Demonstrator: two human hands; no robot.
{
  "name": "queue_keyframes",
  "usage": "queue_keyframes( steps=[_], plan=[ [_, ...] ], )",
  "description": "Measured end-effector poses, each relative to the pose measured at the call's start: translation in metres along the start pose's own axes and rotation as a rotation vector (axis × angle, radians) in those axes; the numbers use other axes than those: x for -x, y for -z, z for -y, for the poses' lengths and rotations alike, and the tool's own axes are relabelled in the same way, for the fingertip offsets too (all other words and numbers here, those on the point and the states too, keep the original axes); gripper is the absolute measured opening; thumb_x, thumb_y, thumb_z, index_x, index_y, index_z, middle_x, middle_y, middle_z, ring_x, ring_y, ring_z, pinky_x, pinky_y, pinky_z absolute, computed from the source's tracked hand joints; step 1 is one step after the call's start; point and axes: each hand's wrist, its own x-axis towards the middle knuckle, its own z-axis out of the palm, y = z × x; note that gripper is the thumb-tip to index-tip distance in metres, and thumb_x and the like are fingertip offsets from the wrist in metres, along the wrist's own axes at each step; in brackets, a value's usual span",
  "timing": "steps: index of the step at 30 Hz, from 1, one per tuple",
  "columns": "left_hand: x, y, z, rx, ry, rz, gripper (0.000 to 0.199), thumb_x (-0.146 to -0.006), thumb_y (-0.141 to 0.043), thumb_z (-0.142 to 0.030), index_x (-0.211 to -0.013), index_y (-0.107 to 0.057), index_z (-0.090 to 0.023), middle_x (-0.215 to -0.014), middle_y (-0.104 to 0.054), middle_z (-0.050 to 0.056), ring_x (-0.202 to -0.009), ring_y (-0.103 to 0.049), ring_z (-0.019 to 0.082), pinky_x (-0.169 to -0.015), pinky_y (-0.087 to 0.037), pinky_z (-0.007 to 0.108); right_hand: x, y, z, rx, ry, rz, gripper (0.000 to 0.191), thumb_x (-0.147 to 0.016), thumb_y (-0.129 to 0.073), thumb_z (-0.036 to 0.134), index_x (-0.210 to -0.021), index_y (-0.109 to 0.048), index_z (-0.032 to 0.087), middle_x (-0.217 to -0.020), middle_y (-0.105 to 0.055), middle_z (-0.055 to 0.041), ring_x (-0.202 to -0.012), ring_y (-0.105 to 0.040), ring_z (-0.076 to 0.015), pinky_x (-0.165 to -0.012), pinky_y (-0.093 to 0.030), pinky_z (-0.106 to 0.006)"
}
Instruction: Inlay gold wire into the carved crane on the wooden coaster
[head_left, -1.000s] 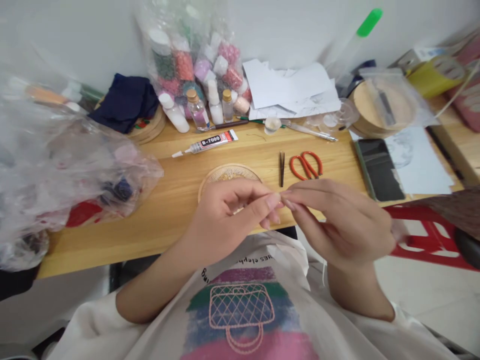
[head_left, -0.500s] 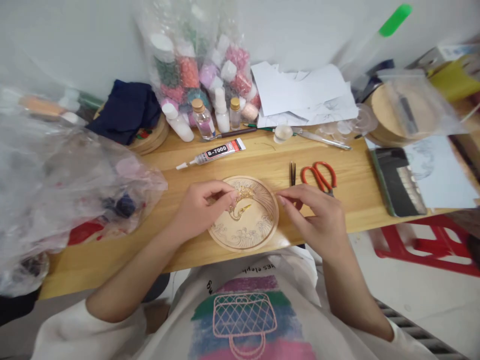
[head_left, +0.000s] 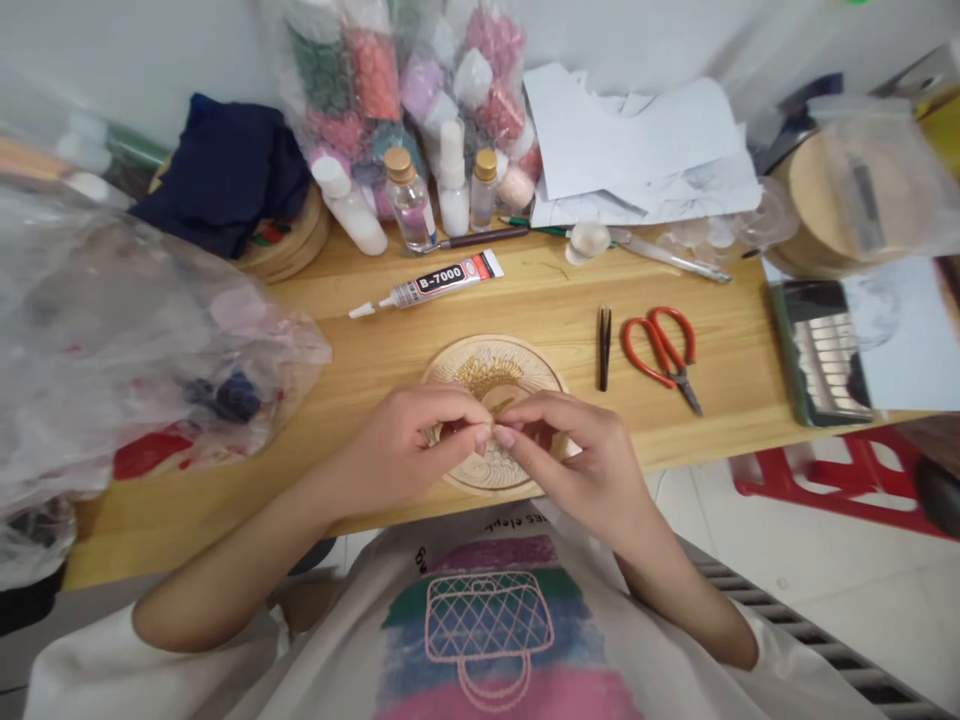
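Observation:
My left hand [head_left: 431, 440] and my right hand [head_left: 574, 445] meet fingertip to fingertip over a round wooden disc [head_left: 450, 357]. Both are closed in a pinch. Whatever lies between the fingertips is too small to make out. The disc has fine wave-like lines drawn on it and a gold raised design [head_left: 491, 374] near its far side; my fingers hide its middle. To the right of the disc lie black tweezers [head_left: 604, 348] and scissors with red handles [head_left: 664, 350]. A B-7000 glue tube [head_left: 442, 282] rests behind the disc.
Bottles [head_left: 411, 205] stand at the back beside a bag of coloured jars [head_left: 375, 75]. A plastic bag [head_left: 172, 330] covers the left side. White papers [head_left: 637, 150] lie behind, a phone [head_left: 821, 350] at right. A red stool [head_left: 847, 480] is below the table.
My right hand has moved left and my left hand slightly right, so their fingertips now meet over the disc. The camera view has shifted, and the tweezers and scissors are now uncovered.

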Motion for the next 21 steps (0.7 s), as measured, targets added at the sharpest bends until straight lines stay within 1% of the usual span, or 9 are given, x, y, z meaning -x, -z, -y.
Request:
queue_keyframes(
  steps=[2,6,10,13,16,19,21],
  plan=[
    [0.001,-0.001,0.001,0.032,0.014,0.018,0.02,-0.088,-0.055,-0.02,-0.073,-0.068,-0.018,-0.072,-0.07,-0.001,-0.067,-0.062,0.009,-0.064,-0.045,0.018,0.001,-0.001,-0.001,-0.067,-0.047,-0.004,0.009,-0.087,-0.068,0.024,-0.081,-0.071,0.018,-0.073,-0.072,0.0004,-0.06,-0.06,-0.0078,-0.051,-0.045,-0.018],
    [0.003,-0.002,0.002,0.098,0.024,0.064,0.022,-0.089,-0.054,-0.022,-0.072,-0.067,-0.017,-0.071,-0.069,0.0,-0.067,-0.061,0.01,-0.064,-0.045,0.019,0.002,-0.003,-0.003,-0.279,-0.119,-0.027,0.015,-0.083,-0.074,0.032,-0.079,-0.07,0.018,-0.067,-0.071,0.0011,-0.055,-0.06,-0.0078,-0.046,-0.046,-0.018],
    [0.003,-0.004,0.0,0.126,0.031,0.047,0.021,-0.088,-0.055,-0.022,-0.072,-0.067,-0.017,-0.071,-0.069,-0.001,-0.065,-0.059,0.009,-0.062,-0.044,0.018,0.004,-0.005,-0.003,-0.399,-0.172,-0.058,0.02,-0.08,-0.077,0.036,-0.078,-0.07,0.017,-0.067,-0.071,0.0004,-0.055,-0.061,-0.0078,-0.049,-0.049,-0.019],
    [0.003,-0.007,-0.001,0.15,0.046,0.036,0.02,-0.087,-0.056,-0.021,-0.072,-0.068,-0.017,-0.071,-0.069,-0.001,-0.065,-0.059,0.008,-0.061,-0.044,0.018,0.007,-0.003,-0.002,-0.42,-0.223,-0.055,0.022,-0.077,-0.08,0.037,-0.078,-0.07,0.017,-0.064,-0.068,0.0018,-0.054,-0.058,-0.0077,-0.049,-0.048,-0.019],
    [0.003,-0.009,-0.002,0.182,0.088,0.032,0.02,-0.087,-0.057,-0.023,-0.072,-0.068,-0.017,-0.07,-0.068,-0.002,-0.065,-0.059,0.008,-0.06,-0.044,0.017,0.01,0.0,-0.002,-0.432,-0.261,-0.037,0.014,-0.08,-0.076,0.033,-0.079,-0.071,0.019,-0.063,-0.067,0.0024,-0.055,-0.058,-0.0084,-0.051,-0.048,-0.02],
    [0.003,-0.01,-0.003,0.203,0.13,0.034,0.019,-0.087,-0.058,-0.024,-0.072,-0.067,-0.017,-0.068,-0.067,-0.003,-0.063,-0.057,0.007,-0.058,-0.043,0.017,0.013,0.004,-0.001,-0.364,-0.221,-0.05,0.005,-0.083,-0.071,0.025,-0.08,-0.072,0.021,-0.066,-0.069,0.0024,-0.057,-0.061,-0.0087,-0.053,-0.049,-0.02],
    [0.003,-0.01,-0.003,0.206,0.148,0.043,0.019,-0.086,-0.058,-0.024,-0.071,-0.067,-0.017,-0.067,-0.066,-0.004,-0.062,-0.056,0.007,-0.057,-0.043,0.018,0.015,0.005,0.001,-0.262,-0.157,-0.072,0.004,-0.084,-0.07,0.02,-0.081,-0.073,0.021,-0.068,-0.071,0.0027,-0.058,-0.061,-0.0085,-0.054,-0.049,-0.02]
  ],
)
